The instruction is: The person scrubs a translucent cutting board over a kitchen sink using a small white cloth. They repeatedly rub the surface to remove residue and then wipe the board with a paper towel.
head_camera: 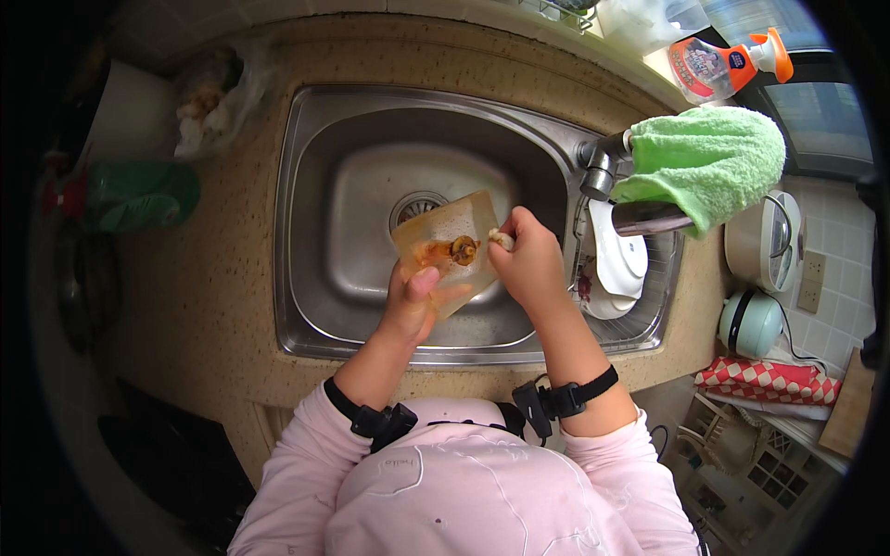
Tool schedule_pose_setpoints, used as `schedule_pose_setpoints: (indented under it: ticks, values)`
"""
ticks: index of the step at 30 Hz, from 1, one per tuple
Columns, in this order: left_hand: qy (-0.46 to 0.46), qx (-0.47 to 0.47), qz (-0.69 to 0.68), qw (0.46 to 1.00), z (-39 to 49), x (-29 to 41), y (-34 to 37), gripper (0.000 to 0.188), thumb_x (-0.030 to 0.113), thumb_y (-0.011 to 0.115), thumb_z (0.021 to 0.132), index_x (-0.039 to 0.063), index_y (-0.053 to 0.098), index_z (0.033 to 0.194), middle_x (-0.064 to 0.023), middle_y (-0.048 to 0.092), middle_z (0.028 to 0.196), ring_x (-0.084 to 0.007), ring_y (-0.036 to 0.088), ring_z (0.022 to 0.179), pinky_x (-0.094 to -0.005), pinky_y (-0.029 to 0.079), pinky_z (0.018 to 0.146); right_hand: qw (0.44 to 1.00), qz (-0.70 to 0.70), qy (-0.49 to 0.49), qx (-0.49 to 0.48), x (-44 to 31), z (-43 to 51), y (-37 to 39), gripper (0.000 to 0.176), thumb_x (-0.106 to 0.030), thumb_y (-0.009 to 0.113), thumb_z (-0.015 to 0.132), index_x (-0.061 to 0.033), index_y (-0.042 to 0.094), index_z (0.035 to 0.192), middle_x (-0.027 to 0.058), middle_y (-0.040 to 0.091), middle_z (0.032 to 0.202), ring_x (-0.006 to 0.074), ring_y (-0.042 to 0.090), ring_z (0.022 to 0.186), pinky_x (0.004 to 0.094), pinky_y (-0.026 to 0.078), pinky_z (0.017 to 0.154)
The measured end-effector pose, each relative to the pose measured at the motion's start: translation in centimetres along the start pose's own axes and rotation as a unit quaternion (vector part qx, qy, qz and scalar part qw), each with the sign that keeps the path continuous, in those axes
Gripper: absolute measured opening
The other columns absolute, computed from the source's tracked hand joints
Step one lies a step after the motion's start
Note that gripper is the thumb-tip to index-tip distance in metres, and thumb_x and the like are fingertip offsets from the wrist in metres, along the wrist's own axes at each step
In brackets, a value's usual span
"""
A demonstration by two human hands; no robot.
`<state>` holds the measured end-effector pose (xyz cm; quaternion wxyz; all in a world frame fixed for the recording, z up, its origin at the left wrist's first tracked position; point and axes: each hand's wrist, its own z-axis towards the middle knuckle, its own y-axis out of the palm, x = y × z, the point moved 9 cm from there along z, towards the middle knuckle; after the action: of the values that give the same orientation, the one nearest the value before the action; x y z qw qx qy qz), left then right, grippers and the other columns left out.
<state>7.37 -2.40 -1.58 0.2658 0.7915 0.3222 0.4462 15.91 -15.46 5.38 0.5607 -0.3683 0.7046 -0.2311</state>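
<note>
Over the sink basin (pixel 375 264), my left hand (pixel 411 299) holds a translucent, yellowish, square-sided plastic piece (pixel 462 215), tilted, with the thumb on its near side. A round brown fitting (pixel 464 250) shows near its middle, with orange-brown staining around it. Bubbles or drops seem to cling to its surface. Close by the right edge of the piece, my right hand (pixel 528 257) is closed around a small whitish wad (pixel 500 240); most of it is hidden by the fingers. Whether the wad touches the plastic cannot be told.
A faucet (pixel 601 167) draped with a green towel (pixel 702 160) juts in from the right. White dishes (pixel 617 257) stand in a wire rack (pixel 646 306) beside the basin. On the left counter lie a green bottle (pixel 142 194) and a plastic bag (pixel 212 111) with food.
</note>
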Motion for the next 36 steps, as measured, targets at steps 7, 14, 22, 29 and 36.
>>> schedule_pose_setpoints:
  ticks: [7,14,22,29,36]
  values:
    - [0.024,-0.039,-0.021,0.999,0.2,2.1,0.9,0.078,0.040,0.071,0.071,0.009,0.040,0.135,-0.0081,0.048,0.132,-0.0247,0.049,0.123,-0.0469,0.050,0.094,0.939,0.343,0.012,-0.019,1.9,1.4,-0.9,0.017,-0.013,0.067,0.085,-0.0004,0.056,0.089,0.0034,0.063,0.082,0.0082,0.058,0.075,0.0238,0.048,0.067]
    - [0.010,-0.042,0.005,0.999,-0.1,2.1,1.6,0.081,0.041,0.071,0.070,0.007,0.038,0.136,-0.0102,0.047,0.133,-0.0257,0.049,0.124,-0.0471,0.049,0.096,0.968,0.246,-0.042,0.027,-0.1,2.3,-0.5,0.022,-0.013,0.069,0.083,-0.0003,0.060,0.099,0.0082,0.064,0.080,0.0147,0.061,0.072,0.0278,0.050,0.068]
    - [0.011,-0.048,0.028,0.998,-0.5,1.5,2.0,0.079,0.038,0.070,0.073,0.006,0.037,0.138,-0.0095,0.049,0.132,-0.0246,0.050,0.123,-0.0438,0.050,0.095,0.985,-0.065,-0.122,0.106,-3.2,2.6,-1.1,0.023,-0.022,0.068,0.083,-0.0021,0.059,0.080,0.0172,0.063,0.072,0.0378,0.061,0.067,0.0414,0.048,0.059]
    - [0.028,-0.022,0.024,0.999,-0.3,1.4,1.2,0.075,0.037,0.068,0.074,0.006,0.040,0.136,-0.0090,0.051,0.130,-0.0240,0.051,0.121,-0.0436,0.051,0.093,0.987,0.144,-0.003,0.076,-0.6,2.8,0.6,0.017,-0.017,0.061,0.083,-0.0009,0.059,0.078,0.0150,0.060,0.066,0.0277,0.059,0.058,0.0362,0.047,0.058]
    - [0.016,-0.009,-0.006,1.000,-0.4,1.2,1.0,0.073,0.035,0.068,0.073,0.006,0.041,0.134,-0.0080,0.052,0.126,-0.0209,0.053,0.115,-0.0410,0.052,0.089,0.974,0.217,-0.011,0.067,0.8,2.4,1.6,0.017,-0.012,0.055,0.081,0.0009,0.063,0.087,0.0096,0.060,0.066,0.0157,0.057,0.060,0.0302,0.048,0.061]
